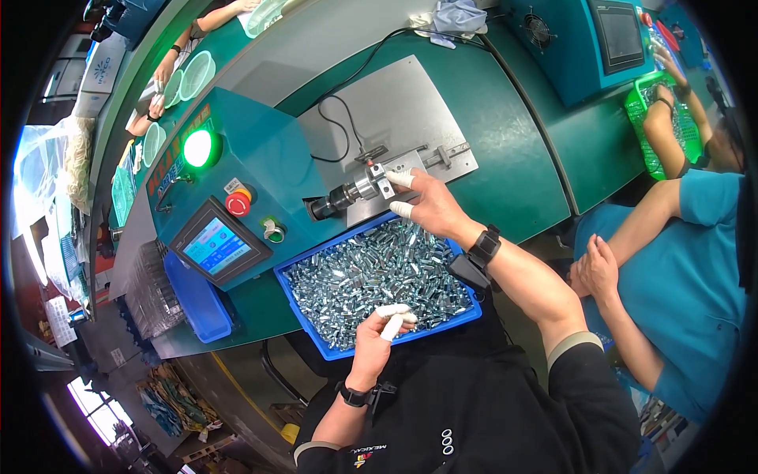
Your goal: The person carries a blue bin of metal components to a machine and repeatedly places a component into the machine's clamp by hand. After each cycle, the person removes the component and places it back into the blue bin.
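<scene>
Parts: small bright-plated metal pieces (347,272), loose heap in a blue tray (330,355) that sits at the bench's (509,189) near edge and sticks out past it. Left hand (373,341) is over the tray's near edge; capped thumb and fingertips drawn together, can't tell if a part is pinched between them. Right hand (437,208) is up at the metal clamp block (380,180) on the spindle side, above the tray's far edge: thumb and index parted, index tip at or just beside the block, no part visible between them. Other right fingers hidden, can't confirm contact. Block stands over the near part of the steel plate (414,95), next to the teal machine housing (272,150). Handling, my read: each part light but rigid, hard to damage beyond the plating; smooth and round-ish, so likely slippery, easy to roll out of a pinch. Take it mid-barrel, thumb opposite index, ends left clear. Pick singles off the top; buried ones will probably drag neighbours along.
</scene>
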Demonstrator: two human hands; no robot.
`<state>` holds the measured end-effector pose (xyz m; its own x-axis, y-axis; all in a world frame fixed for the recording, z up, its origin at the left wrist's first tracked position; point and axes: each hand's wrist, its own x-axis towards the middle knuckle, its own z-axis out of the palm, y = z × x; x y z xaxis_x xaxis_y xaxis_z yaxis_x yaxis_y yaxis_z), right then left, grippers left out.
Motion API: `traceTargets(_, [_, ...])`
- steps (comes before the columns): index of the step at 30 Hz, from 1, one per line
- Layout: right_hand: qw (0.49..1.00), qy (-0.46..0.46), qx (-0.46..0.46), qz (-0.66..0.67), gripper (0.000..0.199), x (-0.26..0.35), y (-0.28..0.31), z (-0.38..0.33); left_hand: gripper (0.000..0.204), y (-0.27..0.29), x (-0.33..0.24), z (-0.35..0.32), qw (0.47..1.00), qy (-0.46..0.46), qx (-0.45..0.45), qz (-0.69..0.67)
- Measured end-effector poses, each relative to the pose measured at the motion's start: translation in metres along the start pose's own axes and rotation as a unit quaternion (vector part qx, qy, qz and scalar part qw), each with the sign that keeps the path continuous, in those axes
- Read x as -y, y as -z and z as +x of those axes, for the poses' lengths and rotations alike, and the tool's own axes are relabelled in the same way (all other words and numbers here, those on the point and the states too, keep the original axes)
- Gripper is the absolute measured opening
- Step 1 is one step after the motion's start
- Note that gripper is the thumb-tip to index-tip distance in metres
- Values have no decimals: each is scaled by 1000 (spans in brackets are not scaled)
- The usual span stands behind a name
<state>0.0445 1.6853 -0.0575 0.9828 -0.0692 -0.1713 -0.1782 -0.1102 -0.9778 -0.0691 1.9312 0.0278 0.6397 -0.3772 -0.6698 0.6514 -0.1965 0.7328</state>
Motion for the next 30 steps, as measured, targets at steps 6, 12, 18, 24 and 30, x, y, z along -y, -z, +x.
traceTargets(6, [999, 15, 9, -27, 53, -1, 3, 1, 21, -3, 0, 5, 1000, 7, -3, 2])
traceTargets(12, [999, 20, 41, -15, 53, -5, 8, 6, 21, 2, 3, 8, 1000, 15, 14, -7])
traceTargets(18, [999, 6, 52, -8, 52, -5, 6, 9, 21, 8, 3, 9, 1000, 12, 9, -7])
traceTargets(24, [996, 16, 41, -77, 45, 0, 13, 10, 21, 12, -1, 12, 1000, 4, 22, -6])
traceTargets(30, [989, 67, -58, -115, 32, -20, 6, 2, 24, 2, -20, 8, 998, -38, -4, 44])
